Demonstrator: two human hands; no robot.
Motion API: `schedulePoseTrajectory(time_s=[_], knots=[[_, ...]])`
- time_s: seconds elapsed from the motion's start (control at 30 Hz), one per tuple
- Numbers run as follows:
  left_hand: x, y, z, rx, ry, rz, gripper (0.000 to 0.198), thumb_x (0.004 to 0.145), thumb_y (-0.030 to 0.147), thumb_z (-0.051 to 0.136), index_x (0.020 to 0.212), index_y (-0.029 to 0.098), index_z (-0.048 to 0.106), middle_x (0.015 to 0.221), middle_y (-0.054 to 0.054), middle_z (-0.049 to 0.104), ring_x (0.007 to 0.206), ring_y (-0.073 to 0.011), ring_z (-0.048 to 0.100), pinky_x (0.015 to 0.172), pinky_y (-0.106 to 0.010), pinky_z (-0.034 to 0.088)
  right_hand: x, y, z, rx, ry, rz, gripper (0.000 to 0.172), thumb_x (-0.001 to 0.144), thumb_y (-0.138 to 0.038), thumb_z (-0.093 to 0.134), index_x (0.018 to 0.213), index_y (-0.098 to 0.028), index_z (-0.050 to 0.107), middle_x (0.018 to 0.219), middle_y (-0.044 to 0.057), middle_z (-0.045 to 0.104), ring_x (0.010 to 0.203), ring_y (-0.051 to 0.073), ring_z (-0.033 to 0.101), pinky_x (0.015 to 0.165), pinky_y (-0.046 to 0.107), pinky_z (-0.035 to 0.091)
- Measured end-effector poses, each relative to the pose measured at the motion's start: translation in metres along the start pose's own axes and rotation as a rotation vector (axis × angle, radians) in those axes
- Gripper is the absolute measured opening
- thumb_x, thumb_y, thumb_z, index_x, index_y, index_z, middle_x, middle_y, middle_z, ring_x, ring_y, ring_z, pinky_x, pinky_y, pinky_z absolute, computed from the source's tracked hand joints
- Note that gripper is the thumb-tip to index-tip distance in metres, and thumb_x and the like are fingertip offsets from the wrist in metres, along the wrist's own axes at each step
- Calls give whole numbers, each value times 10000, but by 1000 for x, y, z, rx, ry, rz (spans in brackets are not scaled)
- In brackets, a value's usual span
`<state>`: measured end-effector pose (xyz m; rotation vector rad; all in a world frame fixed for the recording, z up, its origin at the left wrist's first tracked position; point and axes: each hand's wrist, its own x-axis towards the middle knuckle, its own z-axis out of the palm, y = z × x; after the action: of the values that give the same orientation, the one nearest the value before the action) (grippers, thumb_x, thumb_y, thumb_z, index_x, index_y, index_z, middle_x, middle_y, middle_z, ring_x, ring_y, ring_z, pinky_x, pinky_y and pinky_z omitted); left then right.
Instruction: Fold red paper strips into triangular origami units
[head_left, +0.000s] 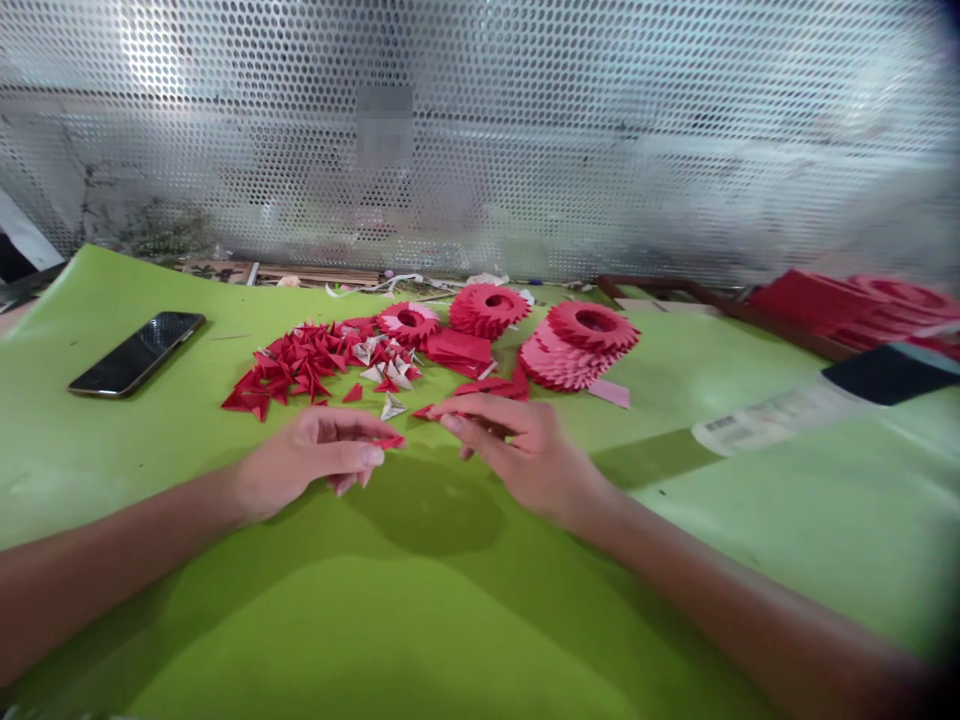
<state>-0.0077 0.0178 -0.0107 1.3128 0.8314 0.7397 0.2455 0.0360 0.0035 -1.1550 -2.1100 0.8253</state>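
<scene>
My left hand [315,458] pinches a small red folded paper triangle [388,441] at its fingertips. My right hand [510,450] reaches across from the other side, its thumb and forefinger closed on a thin red paper piece [427,410]. Just beyond both hands lies a loose heap of red paper triangles [292,367], with some white-backed ones [391,405] among them. Behind it stand several red rings of folded paper units [487,310], and a flat stack of red paper [457,350] lies between them.
A black smartphone [136,354] lies on the green mat [150,470] to the left. Stacked red paper [847,310] and a labelled black-and-white object [889,375] sit at the right. A perforated metal sheet [480,130] rises behind the mat.
</scene>
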Motion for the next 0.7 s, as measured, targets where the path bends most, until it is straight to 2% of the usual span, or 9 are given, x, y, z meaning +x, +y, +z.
schedulePoseTrajectory(time_s=[0.1, 0.17, 0.23, 0.3, 0.43, 0.5, 0.6, 0.7], knots=[[1, 1, -1, 37, -12, 7, 290, 826, 336, 737, 1035, 135, 719, 669, 14, 597, 546, -79, 492, 493, -196, 395, 1, -3, -1, -8, 83, -107, 218, 961, -345, 575, 1038, -234, 747, 1046, 62, 740, 932, 197, 695, 670, 282, 567], [0, 3, -1, 63, -10, 3, 289, 830, 341, 727, 1036, 139, 716, 678, 12, 604, 551, -81, 499, 497, -195, 401, 2, -3, 0, -7, 81, -142, 203, 961, -320, 577, 1031, -247, 753, 1114, 66, 723, 1019, 205, 674, 698, 287, 574], [-1, 5, 2, 139, -4, 6, 296, 829, 346, 714, 1046, 145, 714, 702, 0, 628, 553, -88, 513, 489, -194, 405, 2, -2, 0, -10, 77, -149, 199, 961, -315, 577, 1027, -250, 753, 1111, 70, 722, 1006, 207, 672, 682, 286, 570], [-4, 7, 7, 310, 7, 61, 277, 829, 330, 694, 1035, 146, 718, 735, -23, 666, 565, -106, 544, 484, -204, 418, 1, 0, 1, -36, 92, -146, 200, 958, -315, 579, 1022, -235, 751, 1074, 75, 732, 936, 202, 680, 654, 283, 558], [-11, 7, 19, 768, 48, 396, 229, 820, 235, 660, 1014, 135, 731, 798, -67, 741, 623, -147, 623, 576, -254, 490, -1, 3, 1, -106, 67, -106, 245, 963, -273, 536, 1113, -214, 720, 971, 61, 758, 733, 166, 680, 589, 267, 521], [-13, 7, 22, 904, 62, 499, 241, 826, 233, 660, 1037, 140, 730, 800, -67, 755, 619, -150, 634, 590, -259, 496, -2, 4, 1, -119, 37, -109, 258, 952, -232, 517, 1107, -210, 722, 934, 53, 762, 705, 160, 679, 587, 264, 518], [-13, 5, 21, 950, 69, 493, 238, 840, 250, 660, 1044, 149, 727, 780, -51, 756, 604, -143, 636, 586, -251, 504, -2, 3, 1, -105, 1, -130, 250, 944, -225, 517, 1066, -203, 734, 946, 58, 760, 768, 171, 695, 607, 262, 534], [-11, 6, 19, 851, 63, 424, 233, 834, 235, 656, 1033, 136, 726, 803, -59, 758, 629, -144, 647, 594, -244, 519, -2, 2, 1, -47, -67, -114, 304, 951, -260, 537, 1219, -215, 673, 1090, 73, 742, 894, 187, 704, 634, 265, 560]])
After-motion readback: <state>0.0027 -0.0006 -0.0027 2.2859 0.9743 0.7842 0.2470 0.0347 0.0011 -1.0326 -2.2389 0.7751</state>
